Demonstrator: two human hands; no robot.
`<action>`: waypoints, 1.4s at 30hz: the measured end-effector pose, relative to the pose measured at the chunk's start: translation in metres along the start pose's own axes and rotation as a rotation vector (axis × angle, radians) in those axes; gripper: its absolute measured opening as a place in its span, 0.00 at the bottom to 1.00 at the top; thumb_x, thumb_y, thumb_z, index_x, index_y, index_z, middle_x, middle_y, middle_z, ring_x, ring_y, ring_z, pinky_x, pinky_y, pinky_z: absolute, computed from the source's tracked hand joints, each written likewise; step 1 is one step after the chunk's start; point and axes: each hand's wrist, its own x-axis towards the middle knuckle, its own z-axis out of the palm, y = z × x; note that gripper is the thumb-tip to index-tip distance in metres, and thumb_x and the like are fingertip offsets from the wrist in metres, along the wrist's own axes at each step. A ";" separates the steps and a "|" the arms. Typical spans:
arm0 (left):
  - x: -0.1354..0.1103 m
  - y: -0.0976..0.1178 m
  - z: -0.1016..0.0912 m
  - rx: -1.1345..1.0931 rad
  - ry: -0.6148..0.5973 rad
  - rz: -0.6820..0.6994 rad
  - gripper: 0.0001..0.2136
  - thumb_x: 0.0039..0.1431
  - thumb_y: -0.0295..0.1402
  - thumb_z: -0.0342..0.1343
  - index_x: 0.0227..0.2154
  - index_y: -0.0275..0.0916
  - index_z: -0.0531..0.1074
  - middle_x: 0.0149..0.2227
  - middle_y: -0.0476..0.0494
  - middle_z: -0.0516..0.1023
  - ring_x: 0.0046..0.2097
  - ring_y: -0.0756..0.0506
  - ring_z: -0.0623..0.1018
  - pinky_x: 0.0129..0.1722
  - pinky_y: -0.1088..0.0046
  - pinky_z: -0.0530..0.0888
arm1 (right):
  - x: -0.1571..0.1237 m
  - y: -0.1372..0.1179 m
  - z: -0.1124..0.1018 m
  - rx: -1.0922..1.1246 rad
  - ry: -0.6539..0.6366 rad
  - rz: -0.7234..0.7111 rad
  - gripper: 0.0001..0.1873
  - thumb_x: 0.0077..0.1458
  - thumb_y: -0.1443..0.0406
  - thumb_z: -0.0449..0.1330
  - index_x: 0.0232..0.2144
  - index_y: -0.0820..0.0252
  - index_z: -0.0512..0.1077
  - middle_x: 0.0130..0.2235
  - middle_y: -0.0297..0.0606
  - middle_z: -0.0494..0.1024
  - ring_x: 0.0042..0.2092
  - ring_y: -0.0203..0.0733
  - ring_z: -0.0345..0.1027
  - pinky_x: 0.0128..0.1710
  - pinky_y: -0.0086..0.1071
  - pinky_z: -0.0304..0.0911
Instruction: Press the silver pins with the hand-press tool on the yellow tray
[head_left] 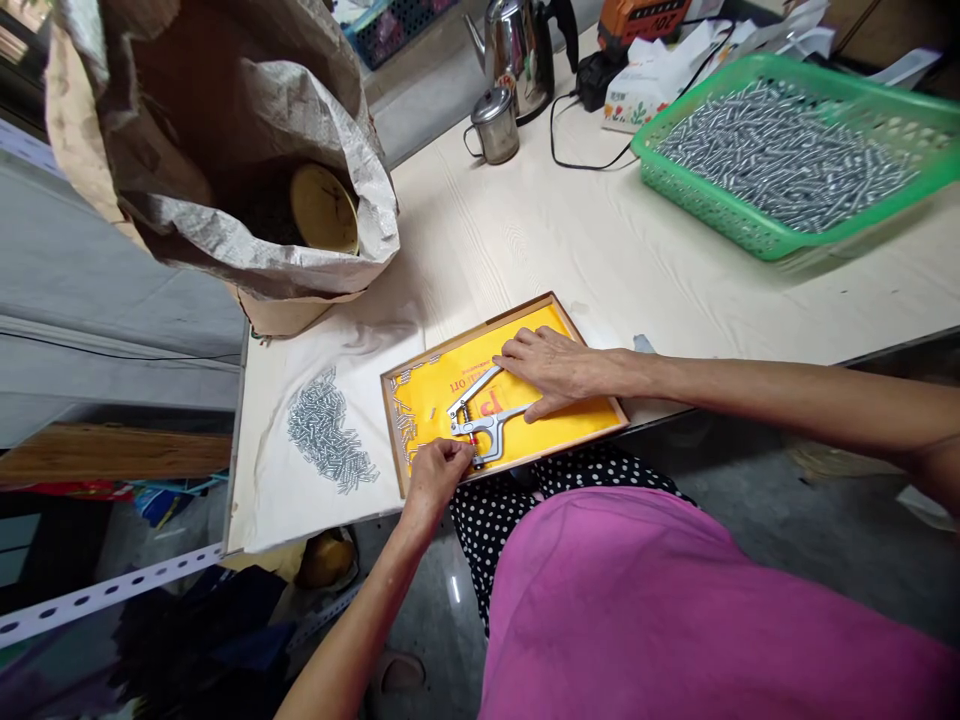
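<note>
A pair of silver-grey snap pliers lies over the yellow sheet in a shallow wooden tray, its handles spread apart. My right hand grips them, fingers over the upper handle and thumb by the lower one. At the plier jaws, my left hand is closed in a pinch; what sits between its fingertips is too small to make out. Small metal pins line the tray's left side, and one loose pin lies near the pliers.
A pile of metal pins rests on white cloth left of the tray. Behind stands a large open paper sack with a yellow round container inside. A green basket of pins, a steel mug and a kettle stand farther back.
</note>
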 end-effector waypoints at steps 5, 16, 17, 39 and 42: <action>-0.013 0.008 0.004 0.200 0.285 0.286 0.11 0.62 0.40 0.57 0.35 0.36 0.77 0.38 0.39 0.79 0.41 0.41 0.78 0.42 0.65 0.73 | -0.006 -0.009 0.001 0.000 0.009 0.028 0.25 0.57 0.52 0.66 0.47 0.65 0.71 0.47 0.49 0.73 0.47 0.53 0.61 0.43 0.40 0.57; 0.037 0.063 0.011 0.688 0.068 0.687 0.25 0.62 0.36 0.61 0.59 0.30 0.65 0.54 0.31 0.74 0.54 0.36 0.71 0.56 0.56 0.72 | -0.011 -0.014 0.007 -0.041 0.032 0.031 0.25 0.63 0.50 0.60 0.50 0.67 0.70 0.48 0.52 0.73 0.48 0.53 0.61 0.43 0.40 0.57; 0.038 0.065 0.011 0.707 0.062 0.703 0.25 0.62 0.36 0.61 0.59 0.30 0.65 0.53 0.31 0.74 0.53 0.36 0.71 0.55 0.56 0.72 | -0.012 -0.014 0.008 -0.039 0.039 0.034 0.26 0.63 0.50 0.60 0.50 0.67 0.70 0.48 0.52 0.73 0.48 0.53 0.61 0.43 0.40 0.57; 0.036 0.064 0.025 0.624 0.100 0.676 0.09 0.69 0.33 0.52 0.43 0.34 0.75 0.43 0.39 0.76 0.50 0.40 0.72 0.51 0.62 0.72 | -0.009 -0.014 0.015 0.043 0.016 0.019 0.21 0.69 0.53 0.50 0.43 0.64 0.74 0.42 0.47 0.74 0.43 0.49 0.65 0.40 0.38 0.58; 0.031 0.065 0.023 0.649 0.128 0.614 0.11 0.67 0.35 0.56 0.44 0.31 0.75 0.45 0.36 0.75 0.52 0.38 0.71 0.51 0.61 0.72 | -0.008 -0.012 0.015 -0.010 0.047 0.012 0.22 0.67 0.51 0.52 0.45 0.64 0.74 0.44 0.49 0.73 0.46 0.52 0.63 0.41 0.40 0.59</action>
